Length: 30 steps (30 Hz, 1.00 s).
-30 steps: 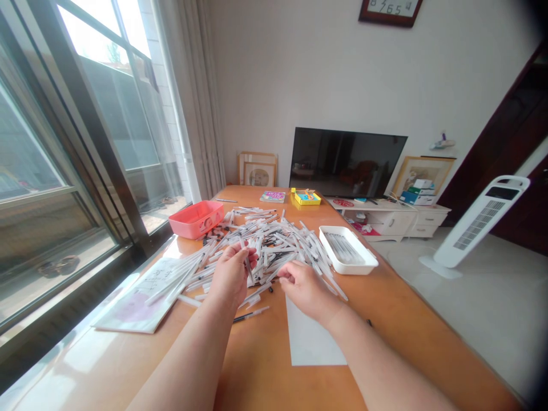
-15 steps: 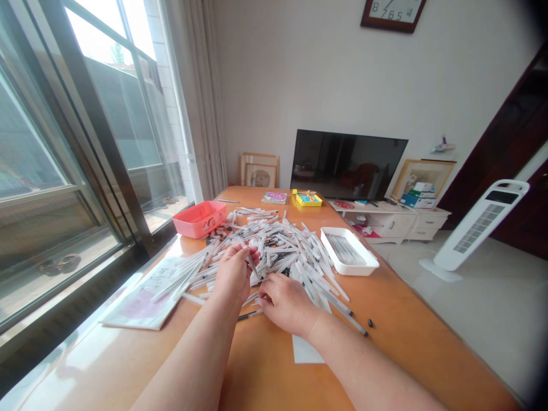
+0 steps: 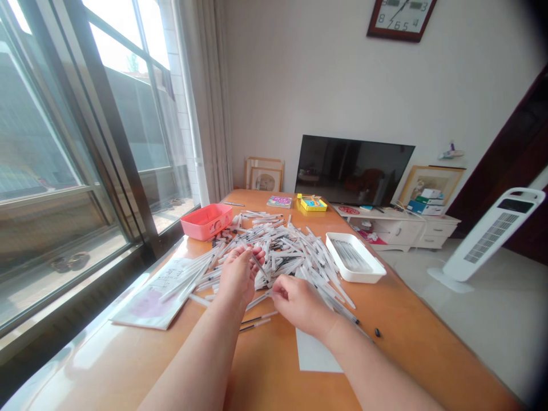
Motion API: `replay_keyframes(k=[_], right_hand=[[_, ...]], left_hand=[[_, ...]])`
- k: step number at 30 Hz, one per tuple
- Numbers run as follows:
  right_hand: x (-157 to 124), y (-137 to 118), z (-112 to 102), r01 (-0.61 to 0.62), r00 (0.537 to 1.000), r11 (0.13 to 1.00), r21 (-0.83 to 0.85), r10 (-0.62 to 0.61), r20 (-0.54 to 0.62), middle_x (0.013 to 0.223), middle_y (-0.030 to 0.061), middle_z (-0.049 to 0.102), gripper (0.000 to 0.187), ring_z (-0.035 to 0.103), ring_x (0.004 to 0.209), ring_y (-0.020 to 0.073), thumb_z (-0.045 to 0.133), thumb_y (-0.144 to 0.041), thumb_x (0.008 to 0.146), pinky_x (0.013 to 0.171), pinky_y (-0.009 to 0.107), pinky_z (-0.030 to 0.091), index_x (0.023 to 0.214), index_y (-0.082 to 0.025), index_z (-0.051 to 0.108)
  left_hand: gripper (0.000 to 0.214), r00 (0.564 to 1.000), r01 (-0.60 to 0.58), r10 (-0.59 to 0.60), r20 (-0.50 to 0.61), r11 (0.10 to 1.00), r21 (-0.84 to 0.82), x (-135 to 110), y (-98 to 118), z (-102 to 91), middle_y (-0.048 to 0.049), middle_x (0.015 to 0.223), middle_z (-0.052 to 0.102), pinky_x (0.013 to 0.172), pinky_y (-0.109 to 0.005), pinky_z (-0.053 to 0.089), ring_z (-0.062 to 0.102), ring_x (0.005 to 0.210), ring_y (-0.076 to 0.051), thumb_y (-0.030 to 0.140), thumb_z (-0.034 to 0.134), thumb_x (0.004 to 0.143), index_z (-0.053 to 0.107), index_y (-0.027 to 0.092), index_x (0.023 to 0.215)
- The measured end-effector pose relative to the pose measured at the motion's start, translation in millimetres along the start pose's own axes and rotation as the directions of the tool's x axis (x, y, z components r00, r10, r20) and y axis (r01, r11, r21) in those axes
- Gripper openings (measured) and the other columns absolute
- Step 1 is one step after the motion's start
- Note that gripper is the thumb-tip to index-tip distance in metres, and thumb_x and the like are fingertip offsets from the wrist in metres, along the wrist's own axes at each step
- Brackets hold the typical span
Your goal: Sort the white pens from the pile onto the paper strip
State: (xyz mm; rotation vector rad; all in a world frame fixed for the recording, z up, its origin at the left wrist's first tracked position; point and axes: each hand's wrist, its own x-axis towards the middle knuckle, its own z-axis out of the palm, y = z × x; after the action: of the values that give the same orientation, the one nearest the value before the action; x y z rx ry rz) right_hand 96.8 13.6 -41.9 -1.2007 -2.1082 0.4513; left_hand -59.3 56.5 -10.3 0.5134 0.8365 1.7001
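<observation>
Between the thumb and fingers of my left hand [image 3: 240, 274] is a slim pen [image 3: 260, 266], tilted down towards the right. My right hand [image 3: 302, 301] is just right of the pen's lower end, its fingers curled together; whether anything small is in them is hidden. Both hands are at the near edge of a large heap of clear and white pen parts [image 3: 299, 246] with black bits among them. Below the hands, two thin refills with dark ink [image 3: 256, 325] lie side by side on the wooden table [image 3: 261, 377].
A white tray [image 3: 365, 277] with clear pen tubes stands right of the heap, a red basket [image 3: 200, 227] at its far left. A booklet [image 3: 148, 308] with pens across it lies left. A white sheet [image 3: 317, 355] and black cap [image 3: 377, 332] are on the right.
A second thin refill now lies beside the first one below the hands. My right hand's fingers have drawn slightly away from the table and the view has shifted a little.
</observation>
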Motion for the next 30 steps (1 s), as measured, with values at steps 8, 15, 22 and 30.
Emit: replay_keyframes(k=[8, 15, 22, 30], right_hand=[[5.3, 6.7, -3.3, -0.105, 0.987, 0.904, 0.414, 0.144, -0.064, 0.072, -0.0017, 0.063, 0.009, 0.055, 0.063, 0.0126, 0.059, -0.030, 0.088, 0.058, 0.024, 0.042, 0.087, -0.020, 0.060], [5.2, 4.7, -3.2, -0.089, 0.984, 0.874, 0.478, 0.151, -0.092, 0.069, -0.0033, 0.059, 0.015, 0.053, 0.061, 0.0121, 0.059, -0.035, 0.092, 0.058, 0.023, 0.041, 0.087, -0.021, 0.056], [6.2, 4.8, -2.0, -0.075, 0.978, 0.885, 0.459, 0.154, -0.138, 0.071, -0.0018, 0.062, 0.017, 0.056, 0.063, 0.0130, 0.058, -0.037, 0.093, 0.060, 0.025, 0.044, 0.088, -0.021, 0.057], [9.1, 9.2, -3.2, -0.137, 0.946, 0.810, 0.570, 0.277, -0.166, 0.081, 0.0017, 0.066, 0.029, 0.063, 0.069, 0.0161, 0.063, -0.048, 0.089, 0.060, 0.027, 0.050, 0.095, -0.020, 0.058]], left_hand=[[0.012, 1.000, 0.007, -0.009, -0.024, 0.998, -0.060, -1.0, -2.8, 3.9, -0.0078, 0.083, 0.071, 0.069, -0.026, 0.059, 0.072, 0.071, -0.014, 0.007, 0.060, 0.088, 0.054, 0.017, 0.088], [0.012, 1.000, 0.017, -0.017, 0.000, 0.999, -0.039, -1.9, -6.4, 4.9, -0.0074, 0.085, 0.071, 0.067, -0.025, 0.059, 0.074, 0.074, -0.016, 0.006, 0.059, 0.089, 0.054, 0.017, 0.089], [0.016, 0.997, 0.057, -0.055, 0.045, 0.997, -0.050, -7.5, -13.5, 6.5, -0.0076, 0.088, 0.072, 0.070, -0.025, 0.060, 0.074, 0.077, -0.015, 0.007, 0.062, 0.089, 0.051, 0.018, 0.088], [0.019, 0.977, 0.131, -0.136, 0.165, 0.990, 0.042, -16.0, -16.4, 5.5, -0.0105, 0.097, 0.073, 0.065, -0.023, 0.059, 0.073, 0.081, -0.016, 0.021, 0.069, 0.088, 0.050, 0.018, 0.086]])
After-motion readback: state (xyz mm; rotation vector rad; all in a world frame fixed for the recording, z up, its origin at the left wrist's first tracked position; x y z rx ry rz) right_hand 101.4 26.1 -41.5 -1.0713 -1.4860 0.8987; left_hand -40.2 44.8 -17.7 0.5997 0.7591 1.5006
